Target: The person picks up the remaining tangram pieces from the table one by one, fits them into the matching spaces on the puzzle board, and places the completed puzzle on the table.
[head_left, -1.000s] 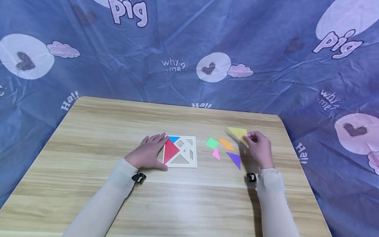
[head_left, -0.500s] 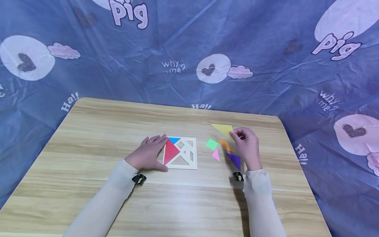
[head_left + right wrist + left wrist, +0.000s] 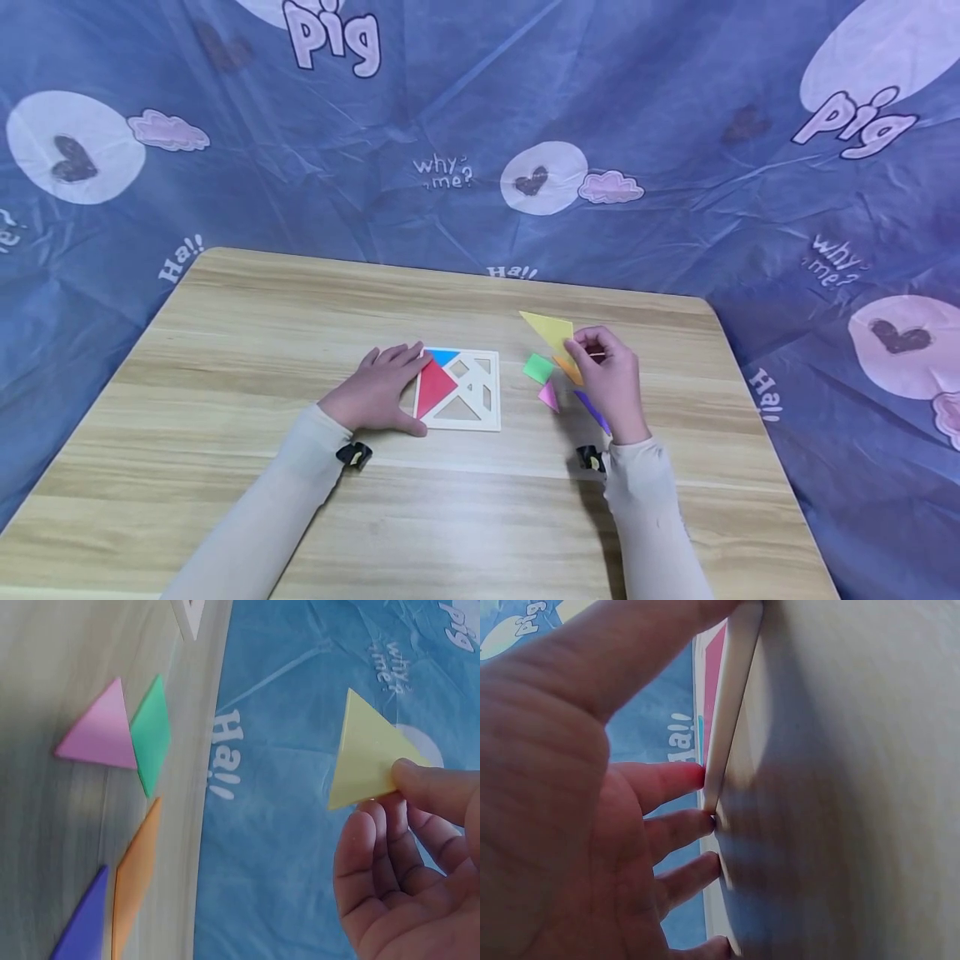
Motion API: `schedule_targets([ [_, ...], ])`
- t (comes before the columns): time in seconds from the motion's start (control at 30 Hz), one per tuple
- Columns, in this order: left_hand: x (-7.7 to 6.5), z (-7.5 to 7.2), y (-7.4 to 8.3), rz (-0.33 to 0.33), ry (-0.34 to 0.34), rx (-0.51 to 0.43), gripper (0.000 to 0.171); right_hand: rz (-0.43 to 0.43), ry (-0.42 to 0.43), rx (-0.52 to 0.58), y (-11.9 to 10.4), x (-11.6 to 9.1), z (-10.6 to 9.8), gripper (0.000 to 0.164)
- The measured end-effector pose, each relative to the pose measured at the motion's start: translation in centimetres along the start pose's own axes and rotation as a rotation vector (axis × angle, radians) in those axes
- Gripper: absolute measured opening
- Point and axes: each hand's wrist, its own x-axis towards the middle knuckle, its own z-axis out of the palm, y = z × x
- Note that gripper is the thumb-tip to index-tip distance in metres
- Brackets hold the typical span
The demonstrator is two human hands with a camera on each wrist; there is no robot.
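Observation:
My right hand (image 3: pixel 611 379) pinches a yellow triangle tangram piece (image 3: pixel 550 327) between thumb and fingers, above the table; in the right wrist view the yellow triangle (image 3: pixel 367 761) is tilted. Spread and fairly straight, the fingers of my left hand (image 3: pixel 378 392) touch the left side of a white tangram tray (image 3: pixel 493 417), the thumb at its near corner. Seated in that tray are a red triangle (image 3: pixel 433 387) and a blue triangle (image 3: pixel 442 357); the other cutouts show bare. In the left wrist view, fingertips of the left hand (image 3: pixel 630 825) meet the tray's edge (image 3: pixel 731 712).
Right of the tray lie a green square (image 3: pixel 538 367), a pink triangle (image 3: pixel 549 397), an orange parallelogram (image 3: pixel 568 370) and a purple triangle (image 3: pixel 592 411), the last two partly hidden by the right hand. Behind the wooden table (image 3: pixel 300 292) hangs a blue printed cloth (image 3: pixel 375 125).
My right hand has moved left with the yellow triangle, from beyond the loose pieces to above the orange one. The left hand and tray have stayed in place.

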Motion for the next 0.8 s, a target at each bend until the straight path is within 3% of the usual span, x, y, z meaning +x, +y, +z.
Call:
schedule_targets([
  [0.8, 0.12, 0.19, -0.11, -0.007, 0.004, -0.024, 0.118, -0.004, -0.131, -0.059, -0.79, -0.74, 0.62, 0.008],
])
